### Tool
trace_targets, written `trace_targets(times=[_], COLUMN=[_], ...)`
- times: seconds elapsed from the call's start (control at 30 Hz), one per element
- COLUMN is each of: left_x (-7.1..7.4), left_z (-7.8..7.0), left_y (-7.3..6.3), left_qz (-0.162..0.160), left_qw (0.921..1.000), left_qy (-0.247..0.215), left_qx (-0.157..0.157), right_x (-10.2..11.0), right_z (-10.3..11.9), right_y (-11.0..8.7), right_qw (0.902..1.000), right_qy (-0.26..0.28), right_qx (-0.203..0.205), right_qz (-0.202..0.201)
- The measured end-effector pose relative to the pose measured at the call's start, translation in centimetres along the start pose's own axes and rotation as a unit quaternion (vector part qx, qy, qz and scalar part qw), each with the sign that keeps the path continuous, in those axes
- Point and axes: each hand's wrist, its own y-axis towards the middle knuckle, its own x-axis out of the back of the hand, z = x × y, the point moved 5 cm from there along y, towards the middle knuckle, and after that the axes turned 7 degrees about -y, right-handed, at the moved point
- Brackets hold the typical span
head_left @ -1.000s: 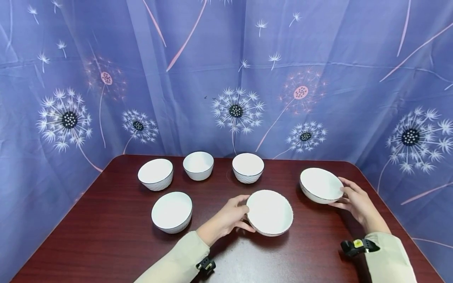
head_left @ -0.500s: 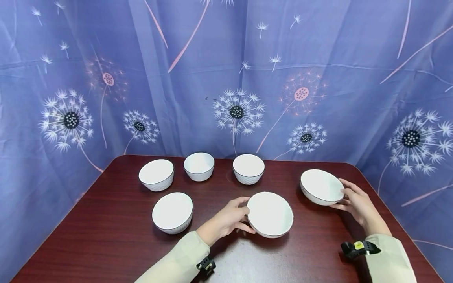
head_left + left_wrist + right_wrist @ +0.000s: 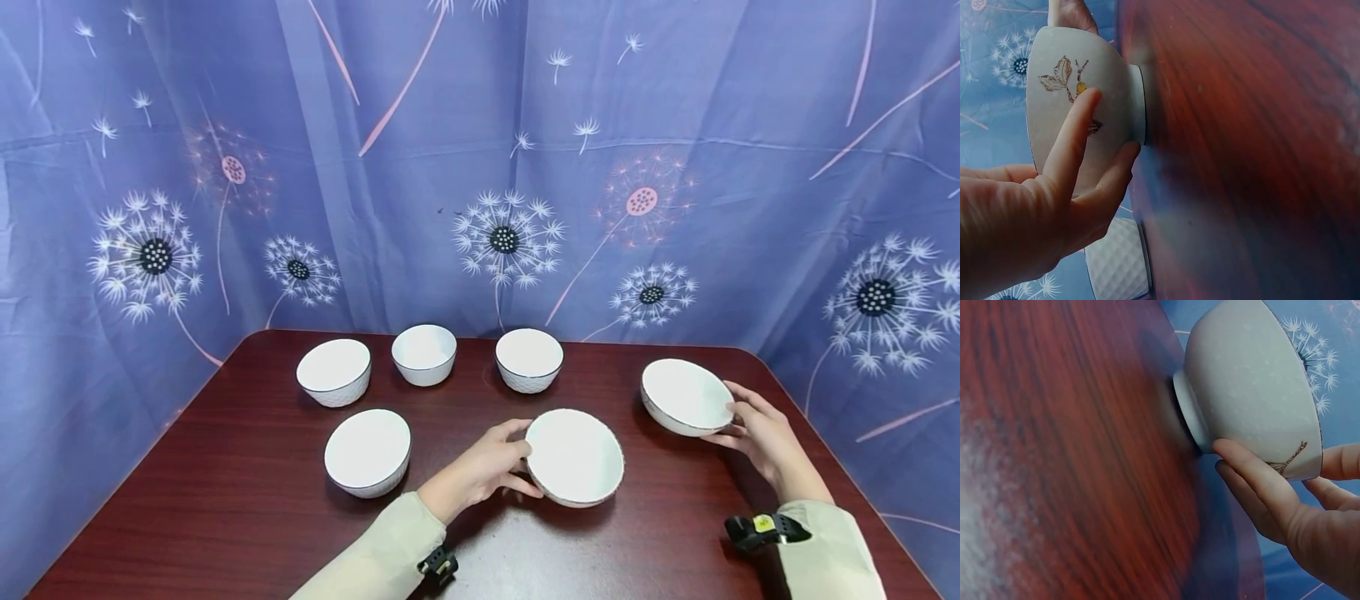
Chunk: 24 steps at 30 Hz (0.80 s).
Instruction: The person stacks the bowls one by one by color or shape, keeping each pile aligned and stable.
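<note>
My left hand (image 3: 491, 462) holds a wide white bowl (image 3: 574, 457) by its left rim, thumb over the edge and fingers along the outside. In the left wrist view this bowl (image 3: 1072, 75) shows a brown leaf print and a foot ring close to the table. Another wide white bowl (image 3: 686, 397), tilted a little, is held at its right rim by my right hand (image 3: 761, 433). The right wrist view shows fingertips at the foot of that bowl (image 3: 1254, 381), and a brown twig print low on its side.
Several smaller white bowls with dark rims stand on the dark red table (image 3: 187, 500): a back left bowl (image 3: 334, 372), a back middle bowl (image 3: 424, 355), a textured bowl (image 3: 528, 360) and a front left bowl (image 3: 368, 453). A blue dandelion curtain (image 3: 420, 208) hangs behind.
The head view has shifted slightly down and to the right. Both hands keep the same hold on their bowls, and the other bowls stay in place.
</note>
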Motion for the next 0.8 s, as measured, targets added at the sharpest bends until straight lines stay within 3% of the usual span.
trace_targets(times=[0.3,0.8], left_x=[-0.1,0.0], left_z=[0.0,0.3], left_y=[0.0,0.0], left_qz=[-0.001,-0.01], left_qw=[1.0,0.9999], left_qy=[0.0,0.003], left_qx=[-0.001,0.0], right_x=[-0.3,-1.7], right_z=[0.6,1.9], right_y=[-0.1,-0.1], right_qw=[0.9996,0.9947], right_qy=[0.022,0.068], right_qx=[0.015,0.057], right_qz=[0.007,0.053])
